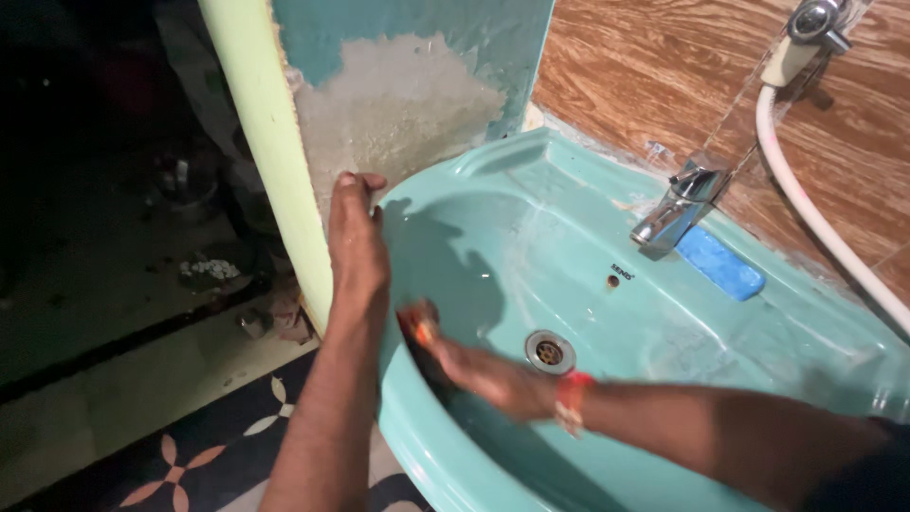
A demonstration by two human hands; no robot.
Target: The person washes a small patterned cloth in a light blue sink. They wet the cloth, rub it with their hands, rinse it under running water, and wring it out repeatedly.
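Two hands — left (357, 248) on basin (806, 332) rim, right (479, 372) rubbing scrubber (418, 327) inside.

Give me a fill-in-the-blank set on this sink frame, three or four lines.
1. The left hand rests on the rim of the ____ basin.
2. The right hand presses a pad inside the bowl, left of the ____.
3. A blue soap bar lies beside the ____.
4. The right wrist wears a ____ band.

Missing: turquoise; drain; tap; red
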